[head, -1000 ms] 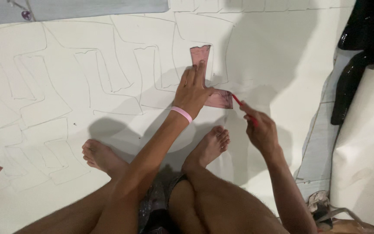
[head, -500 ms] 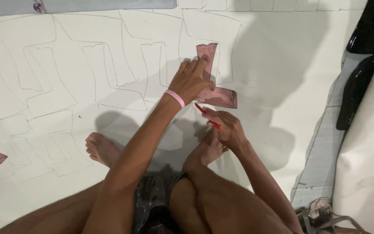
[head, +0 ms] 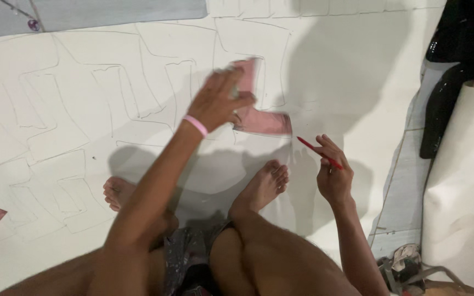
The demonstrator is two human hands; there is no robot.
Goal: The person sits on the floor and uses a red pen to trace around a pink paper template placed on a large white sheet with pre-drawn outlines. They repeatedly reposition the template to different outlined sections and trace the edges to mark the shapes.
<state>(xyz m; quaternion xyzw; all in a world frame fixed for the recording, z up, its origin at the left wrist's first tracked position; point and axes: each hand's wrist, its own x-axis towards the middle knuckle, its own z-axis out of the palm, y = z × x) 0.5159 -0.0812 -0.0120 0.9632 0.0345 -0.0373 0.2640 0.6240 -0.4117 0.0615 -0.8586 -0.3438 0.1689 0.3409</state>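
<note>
The left hand (head: 220, 101), blurred and with fingers spread, is laid on the pink L-shaped template (head: 259, 118) on the white sheet (head: 357, 82), while the right hand (head: 333, 172) is closed on a red pencil (head: 319, 152) held just right of the template, not touching it. Against half a second ago, the right hand is seen drawn back from the template's edge, and the left hand has shifted upon it. The sheet, marked with many traced outlines (head: 56, 109), is spread over the floor, with bare feet (head: 264, 186) resting on it and a dark roll (head: 451, 71) lying at the right
</note>
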